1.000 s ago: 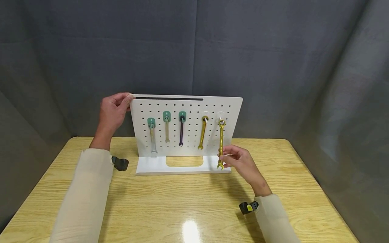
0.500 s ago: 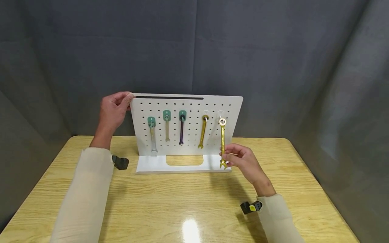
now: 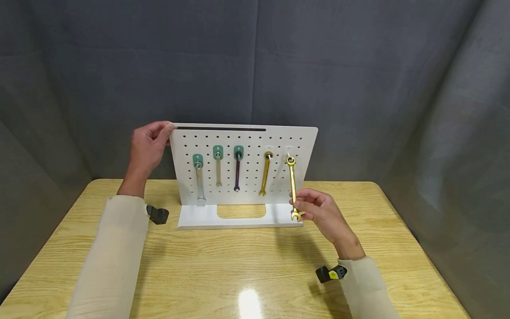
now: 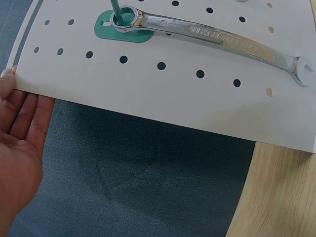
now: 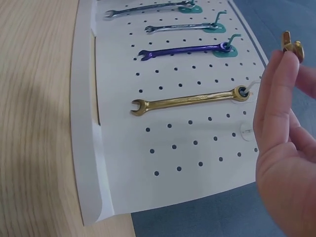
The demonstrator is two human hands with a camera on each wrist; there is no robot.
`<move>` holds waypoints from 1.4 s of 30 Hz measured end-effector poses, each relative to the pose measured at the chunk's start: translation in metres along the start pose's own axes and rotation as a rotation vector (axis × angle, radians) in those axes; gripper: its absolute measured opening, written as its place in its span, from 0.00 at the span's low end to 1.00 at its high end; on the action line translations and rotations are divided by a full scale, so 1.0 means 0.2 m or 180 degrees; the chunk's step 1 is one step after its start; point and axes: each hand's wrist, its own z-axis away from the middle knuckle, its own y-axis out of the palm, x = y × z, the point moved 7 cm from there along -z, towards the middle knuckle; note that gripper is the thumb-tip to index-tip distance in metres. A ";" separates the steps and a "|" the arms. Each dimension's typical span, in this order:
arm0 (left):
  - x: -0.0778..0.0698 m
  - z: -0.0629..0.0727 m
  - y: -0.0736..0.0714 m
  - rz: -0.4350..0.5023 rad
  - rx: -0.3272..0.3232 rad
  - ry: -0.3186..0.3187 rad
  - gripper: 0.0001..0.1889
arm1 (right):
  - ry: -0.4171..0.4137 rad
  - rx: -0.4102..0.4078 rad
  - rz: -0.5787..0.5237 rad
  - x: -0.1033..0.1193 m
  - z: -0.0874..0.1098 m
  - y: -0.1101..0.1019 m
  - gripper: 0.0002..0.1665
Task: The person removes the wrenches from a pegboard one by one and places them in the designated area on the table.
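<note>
At the upper left corner of a white pegboard (image 3: 223,195), my left hand (image 3: 148,144) grips the edge, thumb in front and fingers behind. My right hand (image 3: 320,212) pinches a gold combination wrench (image 3: 292,181) near its open end. That wrench leans slightly, ring end up, and overlaps the rightmost white hook (image 3: 289,153) in the head view. Only its open end shows in the right wrist view, above my fingertips. Left of it, another gold wrench (image 5: 187,100) hangs by its ring from a white hook.
On green hooks hang a purple wrench (image 5: 182,50), a small silver wrench (image 5: 180,27) and a larger silver wrench (image 4: 212,35). The board's white base (image 3: 199,219) rests on a wooden table (image 3: 199,270). Grey curtains (image 3: 255,66) surround the table's back and sides.
My right hand has shifted slightly right with the wrench's lower end, so the wrench leans more. The left hand keeps its hold on the board's corner.
</note>
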 end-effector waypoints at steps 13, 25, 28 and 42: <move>-0.01 0.00 -0.01 -0.0042 -0.0013 0.0028 0.20 | -0.0016 0.0091 -0.0356 0.05 0.02 0.01 0.12; -0.01 0.00 -0.03 0.0029 -0.0016 0.0022 0.19 | -0.0136 0.0137 -0.0164 0.10 0.02 0.01 0.13; -0.01 -0.01 -0.03 0.0029 -0.0020 0.0028 0.19 | -0.0178 0.0145 -0.0076 0.12 0.02 0.00 0.12; 0.00 -0.02 0.00 -0.0111 -0.0031 0.0001 0.17 | -0.0066 0.0036 0.0135 0.10 0.13 -0.12 0.11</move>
